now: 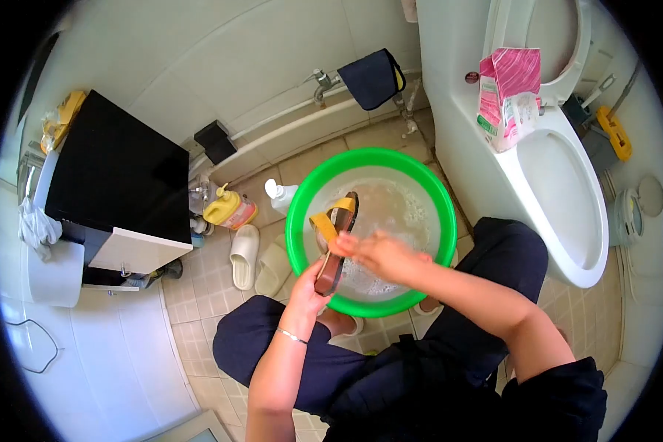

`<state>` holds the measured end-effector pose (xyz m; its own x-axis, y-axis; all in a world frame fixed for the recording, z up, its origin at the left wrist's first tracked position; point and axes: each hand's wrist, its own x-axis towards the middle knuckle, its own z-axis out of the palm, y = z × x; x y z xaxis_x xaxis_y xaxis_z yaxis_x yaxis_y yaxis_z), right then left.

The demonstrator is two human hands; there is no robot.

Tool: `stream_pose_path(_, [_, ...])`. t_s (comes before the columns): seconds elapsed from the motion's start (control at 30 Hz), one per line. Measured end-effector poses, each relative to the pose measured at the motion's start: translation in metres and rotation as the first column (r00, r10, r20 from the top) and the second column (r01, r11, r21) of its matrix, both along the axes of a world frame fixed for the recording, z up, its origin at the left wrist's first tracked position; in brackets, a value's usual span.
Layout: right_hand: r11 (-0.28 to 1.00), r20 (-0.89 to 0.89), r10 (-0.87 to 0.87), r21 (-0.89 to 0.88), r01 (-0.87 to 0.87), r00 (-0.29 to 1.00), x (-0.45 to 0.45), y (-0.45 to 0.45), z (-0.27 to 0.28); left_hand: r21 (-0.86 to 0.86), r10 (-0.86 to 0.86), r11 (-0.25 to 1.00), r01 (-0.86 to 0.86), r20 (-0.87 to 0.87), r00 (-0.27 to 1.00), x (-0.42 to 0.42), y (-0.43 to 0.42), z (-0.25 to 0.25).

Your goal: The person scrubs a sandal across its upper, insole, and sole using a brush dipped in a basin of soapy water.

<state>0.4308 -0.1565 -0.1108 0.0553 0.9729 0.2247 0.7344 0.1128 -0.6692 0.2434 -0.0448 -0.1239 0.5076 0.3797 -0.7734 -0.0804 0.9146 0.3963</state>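
Head: left hand [307, 289] clamped on sandal [334, 271] near basin rim [296, 243]; right hand [381, 256], grip unclear.

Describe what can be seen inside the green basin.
The green basin holds cloudy water with patches of foam. The sandal and right hand block part of the view; anything behind them or beneath the murky water cannot be seen.

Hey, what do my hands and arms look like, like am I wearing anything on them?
Your left hand and right hand are ungloved. A thin, silvery bracelet circles the left wrist. A dark short sleeve ends above the right elbow; no left sleeve shows.
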Motion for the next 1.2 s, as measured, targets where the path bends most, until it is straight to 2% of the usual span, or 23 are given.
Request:
stream_pose_path(0.07, [0.992,0.275,-0.082,-0.071,0.105,0.958,0.021,0.015,-0.003,0.038,0.004,0.999,-0.003,-0.031,1.0,0.004,-0.003,0.004])
stream_pose_path(0.1, [0.972,0.313,-0.175,-0.094,0.213,0.934,0.023,0.017,0.002,0.04,-0.001,0.999,0.002,-0.029,1.0,0.005,-0.002,0.003])
stream_pose_path(0.13, [0.972,0.315,-0.174,-0.094,0.214,0.933,0.015,0.012,0.001,0.024,0.021,1.0,-0.02,-0.027,0.999,0.005,-0.003,0.002])
stream_pose_path(0.2, [0.988,0.177,-0.152,0.028,0.149,0.972,-0.006,0.001,-0.001,0.017,0.041,0.999,-0.041,-0.019,0.999,0.004,0.001,0.003])
stream_pose_path(0.33, [0.964,0.281,-0.255,0.005,0.264,0.925,0.024,0.015,-0.003,-0.015,0.041,0.999,-0.041,-0.024,0.999,-0.002,-0.004,0.008])
stream_pose_path(0.37, [0.949,0.135,-0.315,0.029,0.314,0.939,0.035,0.025,-0.019,-0.035,0.079,0.996,-0.08,-0.033,0.996,-0.001,-0.005,0.009])
stream_pose_path(0.4, [0.948,0.137,-0.317,0.029,0.316,0.938,0.036,0.024,-0.018,-0.036,0.077,0.996,-0.078,-0.03,0.997,-0.004,-0.003,0.006])
stream_pose_path(0.47, [0.953,-0.176,-0.28,-0.166,0.252,0.944,0.033,0.023,-0.018,-0.051,-0.057,0.997,0.059,0.038,0.998,-0.013,0.005,0.0])
stream_pose_path(0.5, [0.954,-0.177,-0.281,-0.161,0.254,0.943,0.026,0.022,-0.017,-0.046,-0.058,0.997,0.06,0.038,0.998,-0.01,0.004,0.004])
stream_pose_path(0.57, [0.981,-0.07,-0.092,-0.179,0.079,0.993,0.009,0.015,-0.019,0.05,0.017,0.999,-0.015,-0.049,0.999,-0.003,-0.004,0.015])
stream_pose_path(0.6, [0.979,-0.077,-0.099,-0.187,0.083,0.992,0.012,0.016,-0.028,0.042,0.011,0.999,-0.008,-0.057,0.998,-0.004,-0.006,0.014])
stream_pose_path(0.7, [0.895,-0.286,-0.4,-0.325,0.305,0.871,0.06,0.036,-0.042,0.042,-0.002,0.999,0.006,-0.102,0.995,-0.008,-0.006,0.012])
stream_pose_path(0.73, [0.896,-0.29,-0.402,-0.321,0.308,0.869,0.065,0.034,-0.062,0.033,-0.016,0.999,0.019,-0.077,0.997,-0.013,-0.007,0.005])
stream_pose_path(0.77, [0.815,-0.114,-0.557,-0.263,0.516,0.822,0.071,0.038,-0.102,0.028,-0.03,0.999,0.032,-0.05,0.998,-0.014,-0.005,0.003])
stream_pose_path(0.83, [0.703,0.052,-0.693,-0.171,0.69,0.719,0.073,0.04,-0.156,0.028,-0.023,0.999,0.024,-0.058,0.998,-0.014,-0.003,0.007])
stream_pose_path(0.87, [0.696,0.048,-0.685,-0.253,0.672,0.727,0.07,0.037,-0.173,0.022,-0.015,1.0,0.016,-0.065,0.998,-0.014,-0.004,0.008])
stream_pose_path(0.93, [0.682,0.041,-0.679,-0.334,0.651,0.733,0.068,0.038,-0.153,0.022,-0.03,0.999,0.031,-0.039,0.999,-0.015,0.0,0.006])
stream_pose_path(0.97, [0.765,-0.36,-0.62,-0.476,0.434,0.697,0.068,0.038,-0.136,0.02,-0.044,0.999,0.045,-0.014,0.999,-0.016,0.001,0.004])
stream_pose_path(1.0, [0.844,-0.695,-0.521,-0.507,0.177,0.494,0.065,0.038,-0.106,0.012,-0.045,0.999,0.045,-0.018,0.999,-0.018,0.001,0.002])
stream_pose_path(1.03, [0.841,-0.693,-0.525,-0.511,0.177,0.494,0.061,0.042,-0.084,0.014,-0.054,0.998,0.054,-0.02,0.998,-0.018,0.003,0.001])
stream_pose_path(1.1, [0.953,-0.815,-0.293,-0.205,0.223,0.501,0.056,0.048,-0.053,0.013,-0.063,0.998,0.064,-0.014,0.998,-0.013,0.003,0.001])
stream_pose_path(1.13, [0.952,-0.811,-0.297,-0.209,0.224,0.504,0.055,0.045,-0.05,0.029,-0.048,0.998,0.049,-0.036,0.998,-0.01,0.001,0.004])
stream_pose_path(1.2, [0.963,-0.417,-0.268,-0.101,0.249,0.869,0.047,0.04,-0.045,0.051,-0.029,0.998,0.032,-0.055,0.998,-0.003,0.001,0.009])
